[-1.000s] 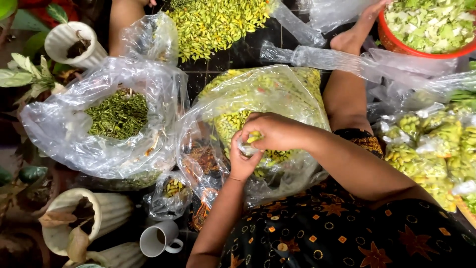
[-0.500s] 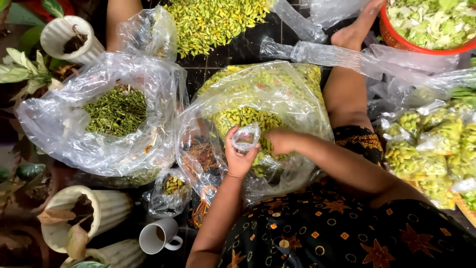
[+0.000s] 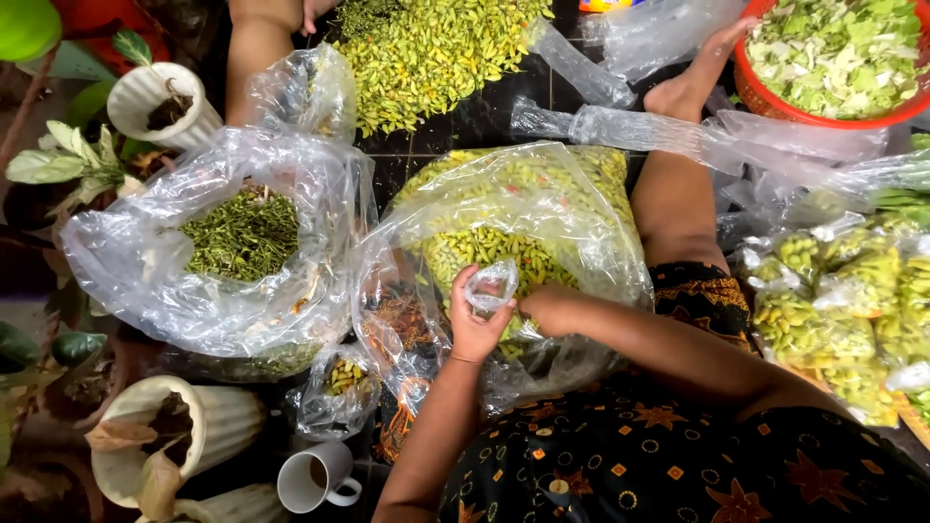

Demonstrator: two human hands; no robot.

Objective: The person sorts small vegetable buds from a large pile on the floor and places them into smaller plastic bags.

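Head view: right hand [image 3: 547, 312] (fingers hidden) reaches into chili bag [image 3: 504, 242].

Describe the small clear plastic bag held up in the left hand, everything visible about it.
The small clear plastic bag is thin, glossy and crinkled, its mouth pulled open into a loop. It looks empty, though its film is too creased to be sure. The left hand pinches it from below, raised over the large clear plastic bag of yellow-green chillies. The right hand lies just beside it, reaching into that big bag; whether it touches the small bag cannot be told.
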